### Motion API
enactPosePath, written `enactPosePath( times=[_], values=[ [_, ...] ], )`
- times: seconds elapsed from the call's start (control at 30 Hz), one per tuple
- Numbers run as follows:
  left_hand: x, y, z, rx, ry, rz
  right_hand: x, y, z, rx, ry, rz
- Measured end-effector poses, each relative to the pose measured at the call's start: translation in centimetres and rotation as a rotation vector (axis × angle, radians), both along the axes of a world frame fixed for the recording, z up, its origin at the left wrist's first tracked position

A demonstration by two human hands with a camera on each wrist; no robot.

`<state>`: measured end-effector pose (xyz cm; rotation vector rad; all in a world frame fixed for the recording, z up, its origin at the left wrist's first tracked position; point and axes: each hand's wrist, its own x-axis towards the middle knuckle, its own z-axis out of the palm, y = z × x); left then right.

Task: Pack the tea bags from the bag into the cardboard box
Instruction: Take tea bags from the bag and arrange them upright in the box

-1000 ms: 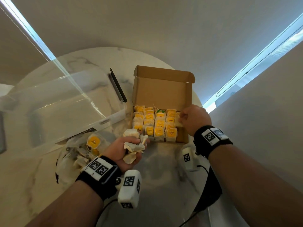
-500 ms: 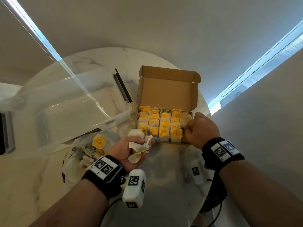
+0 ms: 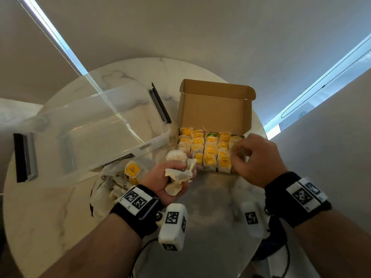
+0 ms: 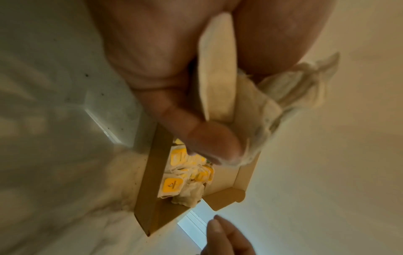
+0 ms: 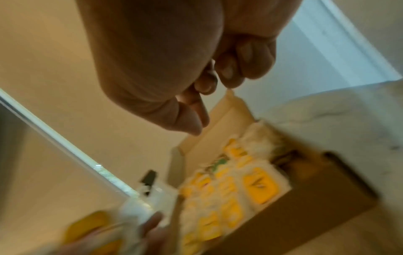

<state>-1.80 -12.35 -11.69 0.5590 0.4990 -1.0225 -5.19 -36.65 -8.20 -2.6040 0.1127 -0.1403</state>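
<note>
The open cardboard box (image 3: 216,109) stands on the round marble table, lid upright, with rows of yellow-labelled tea bags (image 3: 210,155) inside. My left hand (image 3: 170,177) hovers just in front of the box's left corner and grips a bunch of pale tea bags (image 3: 178,174); the left wrist view shows this bunch (image 4: 218,77) squeezed between thumb and fingers above the box (image 4: 152,198). My right hand (image 3: 240,155) floats over the box's front right corner, fingers loosely curled and holding nothing. In the right wrist view the right hand (image 5: 202,96) is empty above the packed tea bags (image 5: 259,186).
A crumpled clear plastic bag (image 3: 112,183) with more tea bags (image 3: 132,169) lies left of my left wrist. A large clear plastic bin (image 3: 90,137) sits behind it at the left. The table edge (image 3: 259,125) runs close behind and right of the box.
My right hand has let go of the tea bag at the box's right side, loosened its fingers and drifted left over the front corner. The left hand keeps its bunch.
</note>
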Motion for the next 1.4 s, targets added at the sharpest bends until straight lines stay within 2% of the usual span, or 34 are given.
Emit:
enactPosePath(
  times=[0.1, 0.2, 0.27, 0.37, 0.5, 0.6, 0.67, 0.77, 1.0, 1.17, 1.23, 1.3, 1.4],
  values=[
    [0.0, -0.6, 1.2, -0.002, -0.042, -0.031, -0.4, 2.3, 1.7, 0.221, 0.052, 0.213],
    [-0.1, -1.1, 2.4, 0.061, -0.120, -0.119, 0.0, 3.8, 1.8, 0.274, 0.131, 0.346],
    [-0.2, -1.2, 2.9, 0.074, -0.119, -0.153, 0.1, 4.1, 1.5, 0.325, 0.108, 0.374],
    [-0.3, -1.0, 3.0, 0.059, -0.089, -0.174, 0.0, 4.0, 1.3, 0.475, 0.123, 0.298],
    [-0.5, -0.8, 2.8, 0.062, -0.077, -0.211, -0.3, 3.8, 1.5, 0.918, 0.282, 0.047],
    [-0.7, -1.1, 2.8, 0.096, -0.078, -0.233, -0.5, 3.9, 1.3, 1.042, 0.355, -0.055],
    [-0.8, -1.5, 2.9, 0.140, -0.108, -0.254, -0.7, 3.7, 1.3, 1.050, 0.395, -0.062],
    [-0.8, -2.1, 3.0, 0.166, -0.164, -0.282, -1.0, 3.4, 1.3, 0.962, 0.429, 0.001],
    [-1.1, -2.7, 3.0, 0.179, -0.184, -0.253, -1.5, 3.3, 1.3, 1.034, 0.489, -0.087],
    [-1.2, -2.8, 2.9, 0.189, -0.167, -0.241, -1.5, 3.2, 1.5, 0.803, 0.429, -0.013],
    [-1.2, -2.7, 2.9, 0.192, -0.154, -0.233, -1.5, 3.6, 1.6, 0.769, 0.418, -0.022],
    [-1.3, -2.6, 3.0, 0.204, -0.162, -0.215, -1.5, 4.0, 1.6, 0.825, 0.427, -0.082],
    [-1.3, -2.5, 3.1, 0.260, -0.219, -0.190, -1.2, 4.6, 1.4, 1.104, 0.537, -0.270]
  ],
)
